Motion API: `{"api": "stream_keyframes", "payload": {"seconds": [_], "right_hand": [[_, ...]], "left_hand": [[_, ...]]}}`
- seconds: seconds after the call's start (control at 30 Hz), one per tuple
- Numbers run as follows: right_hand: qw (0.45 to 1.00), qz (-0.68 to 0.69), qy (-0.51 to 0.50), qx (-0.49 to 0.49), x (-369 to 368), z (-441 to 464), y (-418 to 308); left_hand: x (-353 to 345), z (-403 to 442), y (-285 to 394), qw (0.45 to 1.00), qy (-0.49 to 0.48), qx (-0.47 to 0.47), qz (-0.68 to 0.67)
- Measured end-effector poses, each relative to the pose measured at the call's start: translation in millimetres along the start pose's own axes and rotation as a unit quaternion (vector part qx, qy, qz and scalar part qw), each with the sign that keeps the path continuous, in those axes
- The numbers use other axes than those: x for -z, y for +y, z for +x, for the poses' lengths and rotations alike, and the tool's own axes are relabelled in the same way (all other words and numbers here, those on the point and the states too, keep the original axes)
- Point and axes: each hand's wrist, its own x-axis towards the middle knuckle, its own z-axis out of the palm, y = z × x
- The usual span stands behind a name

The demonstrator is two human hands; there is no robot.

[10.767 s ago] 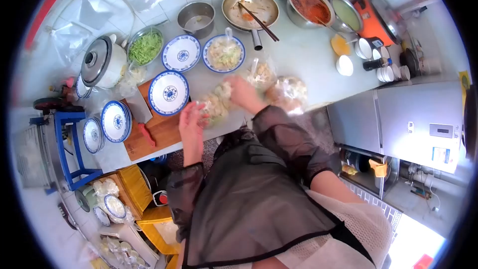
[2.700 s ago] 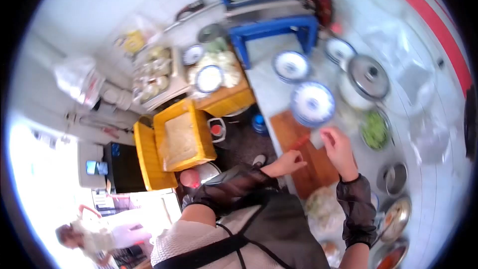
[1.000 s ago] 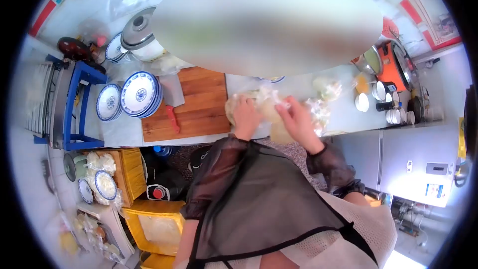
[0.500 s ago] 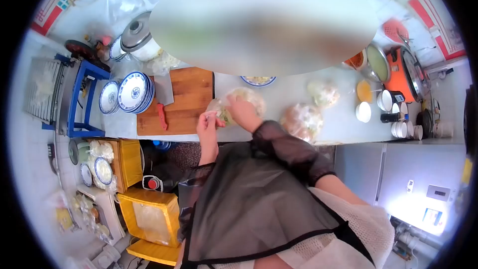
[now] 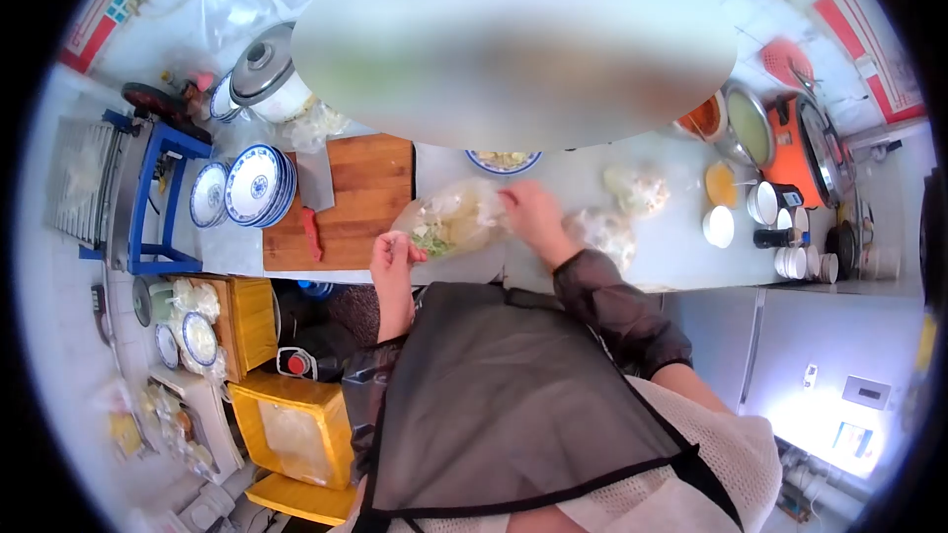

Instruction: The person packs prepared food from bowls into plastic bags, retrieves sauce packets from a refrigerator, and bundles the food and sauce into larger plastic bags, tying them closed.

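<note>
A clear plastic bag with pale and green food (image 5: pixel 449 222) lies at the counter's front edge, between my hands. My left hand (image 5: pixel 394 262) pinches its left end, beside the wooden cutting board (image 5: pixel 367 197). At the bag's right end is my right hand (image 5: pixel 533 215), its fingers drawn together on the plastic. Just beyond the bag is a blue-rimmed plate of food (image 5: pixel 504 160), partly hidden by a blurred patch. Two more filled bags rest to the right, one near my right hand (image 5: pixel 602 235) and one farther back (image 5: pixel 637 190).
A cleaver with a red handle (image 5: pixel 312 234) lies on the board. Stacked blue-rimmed plates (image 5: pixel 259 185) and a lidded pot (image 5: pixel 267 79) stand left. White bowls (image 5: pixel 719 226), a bowl of red sauce (image 5: pixel 700 118) and an orange appliance (image 5: pixel 792 153) are right. Yellow crates (image 5: pixel 293 429) sit below.
My right hand has moved right, away from my left hand, and the bag is now stretched out between them. My left hand has shifted slightly left and down.
</note>
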Motion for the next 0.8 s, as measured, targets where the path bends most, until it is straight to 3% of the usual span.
{"api": "stream_keyframes", "payload": {"seconds": [0.03,0.1,0.17,0.2,0.27,0.37,0.43,0.5,0.57,0.6,0.67,0.7,0.77,0.8], "right_hand": [[0.997,0.069,0.024,0.004,-11.5,-1.8,-10.5],[0.979,0.095,-0.116,0.138,-36.7,0.1,-23.4],[0.973,-0.013,-0.100,0.207,-46.2,11.9,-14.9],[0.975,-0.025,-0.094,0.198,-43.4,20.7,-11.8],[0.945,-0.245,-0.095,0.192,-41.0,34.4,-6.4],[0.975,-0.153,-0.078,0.143,-24.8,51.3,9.3],[0.946,-0.223,-0.102,0.211,-10.3,50.9,43.6],[0.910,-0.316,-0.162,0.215,16.6,54.9,59.0],[0.890,-0.310,-0.133,0.308,53.1,54.0,54.6],[0.889,-0.308,-0.135,0.309,57.9,53.0,43.9],[0.954,-0.223,-0.143,0.140,61.1,44.3,24.9],[0.953,-0.222,-0.145,0.143,49.3,40.9,16.5],[0.997,-0.064,-0.034,0.022,15.9,36.7,5.8],[0.997,-0.061,-0.035,0.023,3.6,34.0,17.8]], "left_hand": [[-2.4,0.5,0.2,1.000,-0.005,-0.012,-0.003],[-7.2,-2.5,2.7,1.000,-0.026,-0.015,-0.004],[-8.5,0.8,5.1,0.998,0.045,0.007,0.035],[-3.3,5.1,2.2,1.000,0.024,-0.002,0.006],[6.0,8.7,-1.4,1.000,-0.002,-0.003,-0.017],[2.6,9.5,7.3,0.999,0.019,0.010,-0.034],[3.6,10.4,8.1,0.999,0.026,0.007,-0.033],[6.9,13.5,6.7,0.999,0.030,0.012,-0.039],[5.3,12.7,9.7,0.999,0.034,0.010,-0.036],[2.6,12.2,9.9,0.999,0.022,0.014,-0.037],[-1.8,12.5,9.1,0.999,0.016,0.010,-0.039],[-4.1,12.0,7.8,0.999,0.007,0.013,-0.037],[-6.1,12.2,8.1,0.999,0.002,0.012,-0.034],[-6.6,12.6,10.0,0.999,0.002,0.007,-0.033]]}}
